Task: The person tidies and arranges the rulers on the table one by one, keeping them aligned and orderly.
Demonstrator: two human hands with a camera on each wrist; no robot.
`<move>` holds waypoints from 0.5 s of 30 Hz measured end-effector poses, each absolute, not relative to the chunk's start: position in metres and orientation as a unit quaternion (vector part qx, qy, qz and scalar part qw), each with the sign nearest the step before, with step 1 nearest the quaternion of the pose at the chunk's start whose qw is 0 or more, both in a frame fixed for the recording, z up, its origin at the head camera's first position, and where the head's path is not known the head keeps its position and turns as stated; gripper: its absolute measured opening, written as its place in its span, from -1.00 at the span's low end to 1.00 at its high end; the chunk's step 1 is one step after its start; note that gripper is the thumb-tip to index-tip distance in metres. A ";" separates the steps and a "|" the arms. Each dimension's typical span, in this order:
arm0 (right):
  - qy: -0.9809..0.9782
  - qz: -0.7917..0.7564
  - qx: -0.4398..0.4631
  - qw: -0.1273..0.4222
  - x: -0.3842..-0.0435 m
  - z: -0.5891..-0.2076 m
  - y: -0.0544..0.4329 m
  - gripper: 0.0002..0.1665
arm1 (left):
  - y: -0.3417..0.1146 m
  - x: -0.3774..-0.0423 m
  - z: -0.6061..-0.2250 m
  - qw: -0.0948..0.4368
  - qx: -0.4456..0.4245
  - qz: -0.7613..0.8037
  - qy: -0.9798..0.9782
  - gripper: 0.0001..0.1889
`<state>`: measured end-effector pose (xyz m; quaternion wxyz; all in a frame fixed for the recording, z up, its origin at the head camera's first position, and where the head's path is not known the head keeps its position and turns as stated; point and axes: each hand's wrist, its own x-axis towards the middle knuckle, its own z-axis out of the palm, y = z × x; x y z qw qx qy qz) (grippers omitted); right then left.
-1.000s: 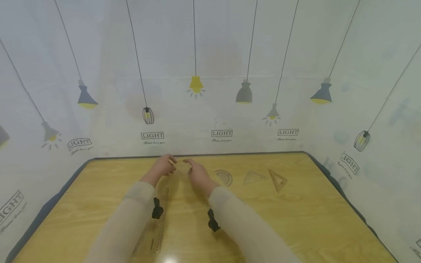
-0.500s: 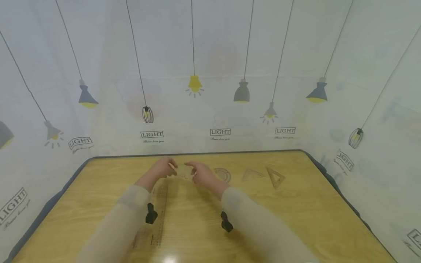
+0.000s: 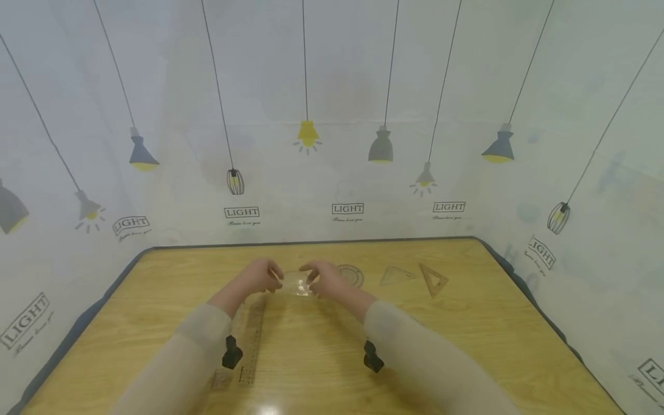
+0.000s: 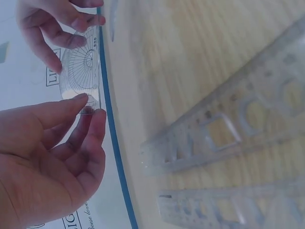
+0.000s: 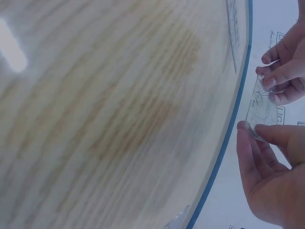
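Observation:
A clear plastic protractor (image 3: 297,283) is held up above the far half of the table, between both hands. My left hand (image 4: 62,162) pinches one end of it with thumb and fingertips. At the opposite end, my right hand (image 5: 274,176) grips it between thumb and fingers. Printed radiating lines show on the protractor (image 4: 85,67) in the left wrist view. Two transparent rulers, one (image 4: 224,119) with cut-out shapes and another (image 4: 228,202) beside it, lie below the left hand. Glare whitens part of the protractor in the head view.
Right of my hands lie a second protractor (image 3: 353,275), a clear set square (image 3: 396,275) and a brown triangle (image 3: 433,280). The wooden table (image 3: 467,346) has a dark edge, with a lamp-printed white wall covering (image 3: 290,184) behind and at both sides.
Both hands have drawn a little nearer, lifting the protractor into clearer view. The right hand has shifted slightly right, its forearm angled further outward. The tools on the table lie as before.

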<state>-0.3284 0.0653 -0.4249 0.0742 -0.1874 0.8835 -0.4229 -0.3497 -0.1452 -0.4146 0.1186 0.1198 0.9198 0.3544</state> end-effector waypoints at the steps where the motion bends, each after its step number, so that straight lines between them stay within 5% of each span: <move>1: 0.881 -0.428 -0.184 0.077 -0.327 -0.425 0.066 -0.45 | -0.145 -0.347 -0.416 0.120 0.124 0.354 0.919 -0.84; 15: 0.896 -0.404 -0.171 0.066 -0.297 -0.423 0.070 -0.67 | -0.145 -0.318 -0.414 0.135 0.126 0.330 0.926 -0.90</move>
